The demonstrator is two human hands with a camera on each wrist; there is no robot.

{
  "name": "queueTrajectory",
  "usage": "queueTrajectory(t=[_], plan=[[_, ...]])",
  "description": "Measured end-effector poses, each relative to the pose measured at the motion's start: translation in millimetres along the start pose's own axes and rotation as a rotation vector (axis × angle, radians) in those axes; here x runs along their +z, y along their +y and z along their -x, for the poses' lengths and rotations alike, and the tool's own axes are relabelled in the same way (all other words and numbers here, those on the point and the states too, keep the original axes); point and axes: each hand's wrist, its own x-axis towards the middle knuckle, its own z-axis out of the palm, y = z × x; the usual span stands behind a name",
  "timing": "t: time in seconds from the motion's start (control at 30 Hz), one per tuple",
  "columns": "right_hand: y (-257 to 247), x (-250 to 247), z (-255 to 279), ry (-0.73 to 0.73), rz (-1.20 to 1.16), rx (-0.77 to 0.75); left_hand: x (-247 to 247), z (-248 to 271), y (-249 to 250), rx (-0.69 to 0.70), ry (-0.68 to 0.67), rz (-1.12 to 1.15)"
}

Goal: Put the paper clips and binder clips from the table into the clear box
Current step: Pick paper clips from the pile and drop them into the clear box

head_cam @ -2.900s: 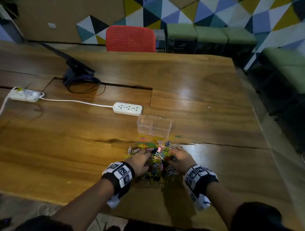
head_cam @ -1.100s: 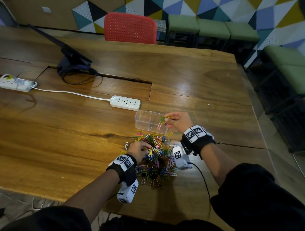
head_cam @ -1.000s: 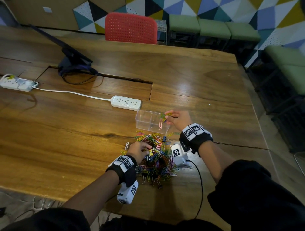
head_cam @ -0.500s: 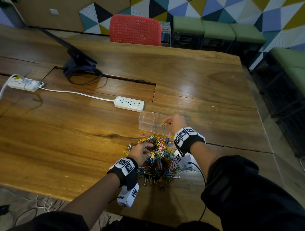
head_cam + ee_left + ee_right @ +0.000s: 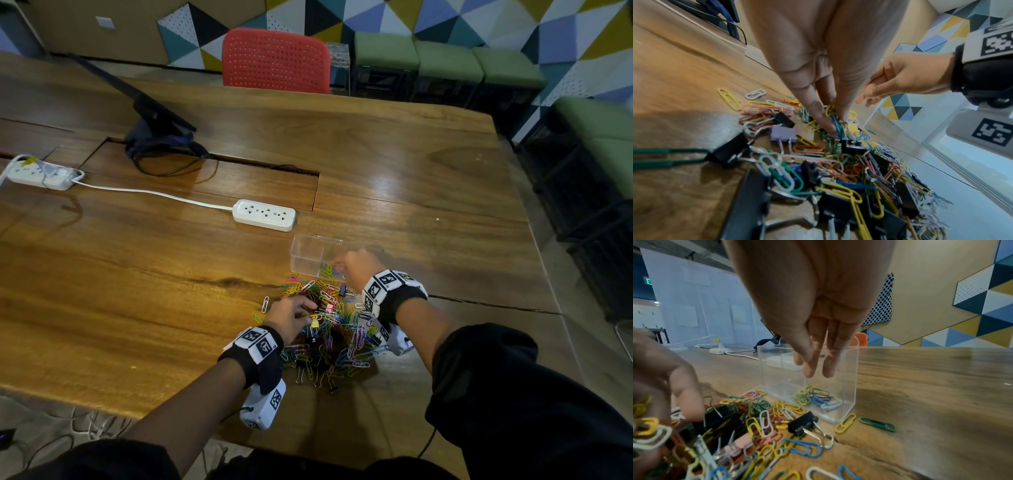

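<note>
A heap of coloured paper clips and binder clips (image 5: 330, 329) lies on the wooden table (image 5: 137, 291) in front of the clear box (image 5: 310, 253). My right hand (image 5: 815, 368) hangs over the box's right compartment (image 5: 846, 386) with straight fingers and holds nothing. Several paper clips (image 5: 816, 397) lie on that compartment's floor. The left compartment looks empty. My left hand (image 5: 835, 126) is down in the heap and pinches a few yellow and blue paper clips between thumb and fingers. A black binder clip (image 5: 803, 424) lies just in front of the box.
A white power strip (image 5: 263, 215) with its cord lies just behind the box, and a second strip (image 5: 39, 175) sits far left. A dark monitor stand (image 5: 154, 126) and cables are at the back left. A red chair (image 5: 275, 61) stands beyond the table.
My right hand carried a pinch of paper clips from the heap to the box and let them go; they now lie inside. My left hand stayed in the heap.
</note>
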Motion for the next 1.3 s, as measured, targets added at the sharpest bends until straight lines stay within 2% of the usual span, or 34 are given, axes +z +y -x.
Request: queueTrajectory(t=[0.23, 0.37, 0.57, 0.8, 0.87, 1.03, 1.1, 1.13, 1.2, 1.23, 1.3], plan=[[20.8, 7.1, 19.1, -0.008, -0.033, -0.039, 3.6, 5.2, 12.1, 0.054, -0.002, -0.038], [25.4, 16.0, 28.0, 0.051, -0.028, -0.063, 6.2, 7.5, 16.8, 0.07, 0.001, -0.039], [23.9, 15.3, 31.5, 0.043, -0.02, -0.016, 4.7, 11.4, 18.7, 0.035, -0.026, 0.048], [19.6, 13.0, 39.8, 0.035, 0.008, 0.002, 0.3, 11.8, 15.0, -0.001, -0.028, 0.266], [19.6, 13.2, 48.0, 0.127, -0.014, -0.028, -0.8, 11.8, 16.7, 0.004, -0.026, 0.331], [24.5, 27.5, 78.1, 0.565, -0.2, -0.122, -4.9, 12.4, 22.2, 0.054, -0.019, 0.403], [29.8, 37.8, 85.6, 0.624, -0.227, -0.104, -7.3, 10.9, 24.7, 0.068, 0.003, 0.383], [32.7, 42.3, 88.5, 0.587, -0.249, -0.071, -8.7, 9.8, 26.5, 0.075, 0.017, 0.36], [36.8, 51.0, 93.4, 0.374, -0.258, 0.047, -12.8, 8.1, 33.6, 0.11, 0.025, 0.29], [40.6, 57.3, 94.4, 0.268, -0.24, 0.1, -15.1, 7.7, 38.3, 0.131, 0.012, 0.263], [45.4, 68.8, 94.8, 0.145, -0.225, 0.153, -18.0, 5.2, 46.9, 0.156, -0.035, 0.231]])
